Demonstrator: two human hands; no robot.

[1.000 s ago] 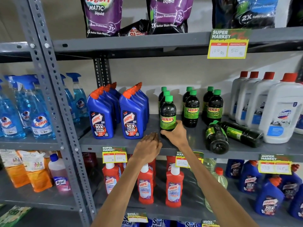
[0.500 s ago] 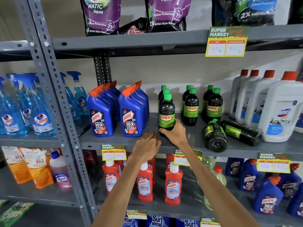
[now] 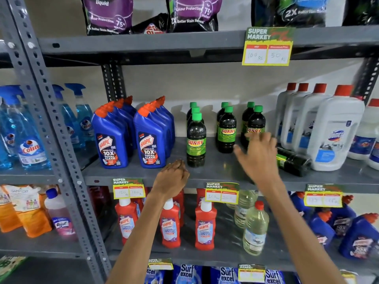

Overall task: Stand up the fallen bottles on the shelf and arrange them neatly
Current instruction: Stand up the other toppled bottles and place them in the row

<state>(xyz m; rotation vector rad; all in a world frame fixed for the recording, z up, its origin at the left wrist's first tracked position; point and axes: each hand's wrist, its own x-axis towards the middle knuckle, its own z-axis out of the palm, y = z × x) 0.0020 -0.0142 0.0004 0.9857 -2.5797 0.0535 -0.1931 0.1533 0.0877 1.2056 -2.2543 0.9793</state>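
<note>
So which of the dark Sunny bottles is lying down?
The dark bottle beside the big white jug, just past the right hand; the other visible ones stand upright.

Two bare forearms and hands, seen from the wearer's own viewpoint.

The left hand (image 3: 171, 179) and right hand (image 3: 259, 154) are uncovered: no gloves, rings, watch or bracelets show behind the fingers (image 3: 239, 149), and both wrists are plain. No sleeve appears anywhere along either forearm up to the picture's lower edge. The right hand's outline is softly blurred.
</note>
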